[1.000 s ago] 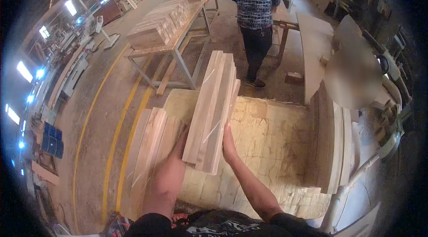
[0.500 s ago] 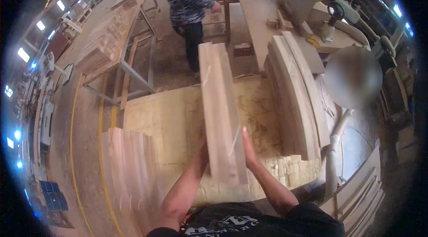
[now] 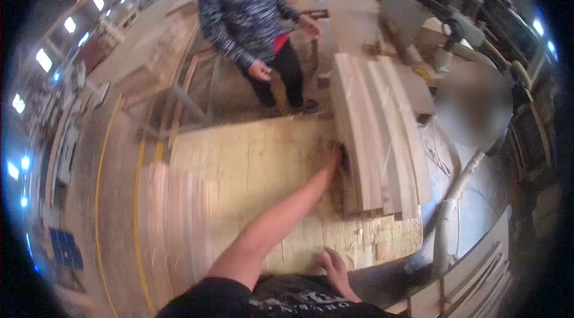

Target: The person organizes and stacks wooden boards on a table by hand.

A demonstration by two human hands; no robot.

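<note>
My left hand [image 3: 335, 155] reaches across the pallet-like wooden surface and presses against the left side of a stack of upright wooden boards [image 3: 373, 138]; its fingers look extended, though partly blurred. My right hand [image 3: 332, 263] is drawn back close to my body, over the near edge of the yellowish wooden worktop [image 3: 257, 186]. Its fingers are loosely apart and nothing is in them. A second row of upright boards [image 3: 176, 216], blurred, stands at the left of the worktop.
Across the worktop stands a person in a patterned jacket [image 3: 239, 13], facing this way. Behind at left is a table with boards [image 3: 149, 64]. A pale pipe [image 3: 445, 222] and leaning panels [image 3: 472, 276] are at right. Yellow lines [image 3: 101, 180] mark the floor.
The block of boards held between my hands has moved right, against the right stack. My right hand has come off it and back toward me. The other person has turned and come nearer.
</note>
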